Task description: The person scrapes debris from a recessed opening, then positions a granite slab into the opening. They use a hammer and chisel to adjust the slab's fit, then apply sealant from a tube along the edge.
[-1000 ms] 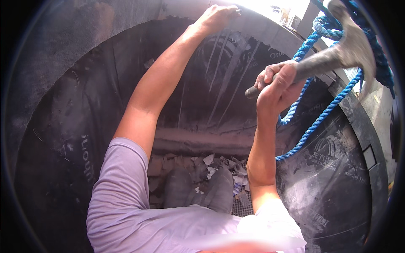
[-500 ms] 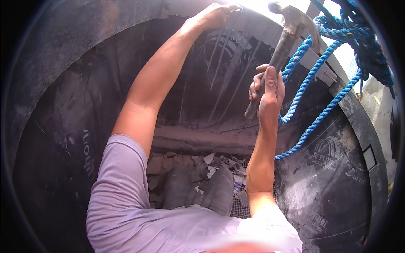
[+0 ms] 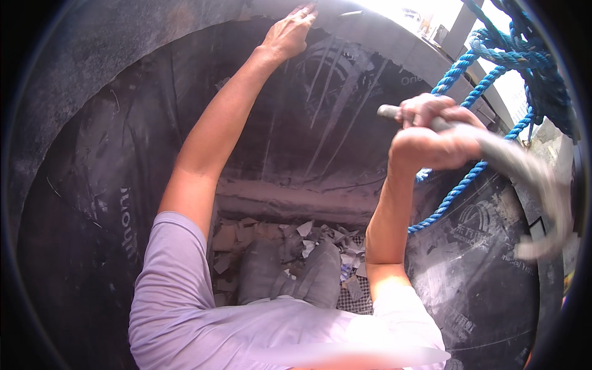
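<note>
Grey hammer (image 3: pixel 521 161) in right hand (image 3: pixel 435 135), head (image 3: pixel 560 213) lower right

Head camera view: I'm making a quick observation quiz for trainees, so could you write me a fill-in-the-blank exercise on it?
1. The right hand grips the hammer by its ____.
2. The rope at the upper right is coloured ____.
3. The hand nearer the picture's top edge is the person's ____ one.

Missing words: handle; blue; left.
</note>
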The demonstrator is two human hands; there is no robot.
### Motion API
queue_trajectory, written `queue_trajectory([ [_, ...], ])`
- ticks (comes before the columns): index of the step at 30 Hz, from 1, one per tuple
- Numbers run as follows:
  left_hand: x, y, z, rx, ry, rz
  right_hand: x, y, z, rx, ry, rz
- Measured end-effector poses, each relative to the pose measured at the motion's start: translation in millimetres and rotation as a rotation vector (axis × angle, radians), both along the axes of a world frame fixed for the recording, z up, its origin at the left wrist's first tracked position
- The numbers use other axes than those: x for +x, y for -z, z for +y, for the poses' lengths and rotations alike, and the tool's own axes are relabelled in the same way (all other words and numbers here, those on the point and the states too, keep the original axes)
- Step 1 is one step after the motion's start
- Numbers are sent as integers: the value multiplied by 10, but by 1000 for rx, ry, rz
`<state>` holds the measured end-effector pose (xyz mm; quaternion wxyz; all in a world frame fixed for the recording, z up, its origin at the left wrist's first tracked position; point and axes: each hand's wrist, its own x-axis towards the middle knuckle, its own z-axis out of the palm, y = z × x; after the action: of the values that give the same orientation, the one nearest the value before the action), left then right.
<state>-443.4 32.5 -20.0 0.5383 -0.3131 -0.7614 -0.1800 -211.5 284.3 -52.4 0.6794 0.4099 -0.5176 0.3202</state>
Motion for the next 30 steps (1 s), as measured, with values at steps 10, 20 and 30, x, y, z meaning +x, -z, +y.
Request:
queue_trajectory([
  [10, 135, 62, -77, -32, -174, -171, 332, 349, -244, -214, -273, -876],
  [20, -28, 92, -107, 30, -42, -76, 49, -7, -289, -112, -253, -383],
  [30, 100, 36, -81, 57, -121, -34, 775, 285, -316, -240, -301, -775],
])
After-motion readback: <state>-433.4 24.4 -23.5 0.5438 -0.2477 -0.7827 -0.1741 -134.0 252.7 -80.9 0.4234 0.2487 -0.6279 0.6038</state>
